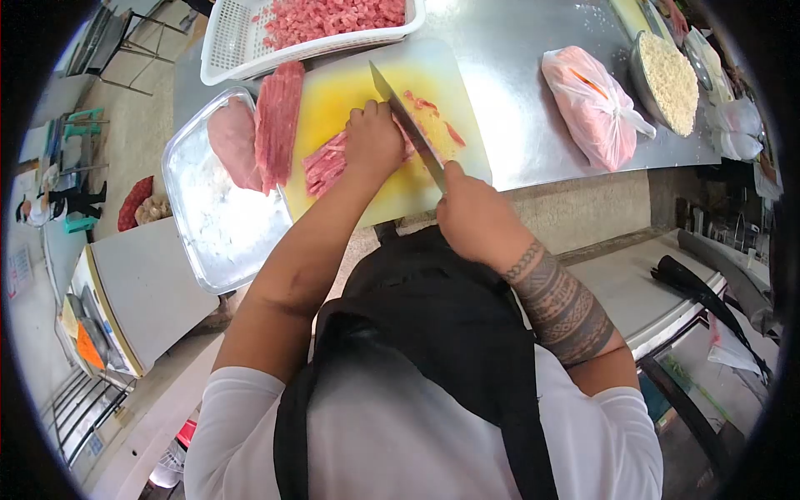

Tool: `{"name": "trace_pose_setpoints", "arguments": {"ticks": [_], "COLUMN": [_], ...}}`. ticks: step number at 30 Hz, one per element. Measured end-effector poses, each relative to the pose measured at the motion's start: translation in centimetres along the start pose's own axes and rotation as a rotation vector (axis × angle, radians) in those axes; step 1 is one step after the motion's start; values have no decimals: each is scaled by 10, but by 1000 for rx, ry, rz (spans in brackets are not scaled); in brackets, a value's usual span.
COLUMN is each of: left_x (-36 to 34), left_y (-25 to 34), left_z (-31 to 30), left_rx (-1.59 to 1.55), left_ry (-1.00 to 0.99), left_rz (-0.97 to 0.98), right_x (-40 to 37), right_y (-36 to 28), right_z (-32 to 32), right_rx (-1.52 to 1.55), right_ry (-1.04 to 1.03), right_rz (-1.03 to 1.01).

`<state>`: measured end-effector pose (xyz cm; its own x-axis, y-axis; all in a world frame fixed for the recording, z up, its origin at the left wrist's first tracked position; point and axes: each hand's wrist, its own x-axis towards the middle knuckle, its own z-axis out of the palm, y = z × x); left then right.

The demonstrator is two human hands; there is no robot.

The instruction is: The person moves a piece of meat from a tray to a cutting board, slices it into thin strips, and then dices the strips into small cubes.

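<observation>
My right hand (482,215) grips the handle of a large kitchen knife (411,125), its long blade pointing up and to the left over the cutting board (333,96). With curled fingers, my left hand (375,140) holds down a bundle of red meat strips (325,165) on the board, right beside the blade. Small meat scraps (423,103) lie to the right of the knife. Left of the strips, a long slab of red meat (278,125) lies over the board's edge and a metal tray (187,196). In the tray is a paler piece of meat (233,142).
A white perforated basket (221,42) with diced meat (337,18) stands behind the board. On the steel table (525,150) to the right are a tied plastic bag (587,108) with reddish contents and a bowl of pale crumbly food (669,83). A white-topped surface (158,283) is at the left.
</observation>
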<state>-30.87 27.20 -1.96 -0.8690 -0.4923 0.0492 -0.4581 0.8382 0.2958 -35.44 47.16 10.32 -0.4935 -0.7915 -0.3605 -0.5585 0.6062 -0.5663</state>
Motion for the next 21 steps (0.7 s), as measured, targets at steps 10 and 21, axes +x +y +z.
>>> {"name": "trace_pose_setpoints", "arguments": {"ticks": [10, 21], "left_x": [14, 101], "left_y": [-17, 43], "left_z": [11, -25], "left_rx": [-247, 384], "left_ry": [177, -302], "left_rz": [-100, 570], "right_x": [59, 23], "right_y": [19, 9], "right_z": [51, 55], "right_rx": [68, 147], "right_ry": [168, 172], "right_rz": [-41, 20]}}
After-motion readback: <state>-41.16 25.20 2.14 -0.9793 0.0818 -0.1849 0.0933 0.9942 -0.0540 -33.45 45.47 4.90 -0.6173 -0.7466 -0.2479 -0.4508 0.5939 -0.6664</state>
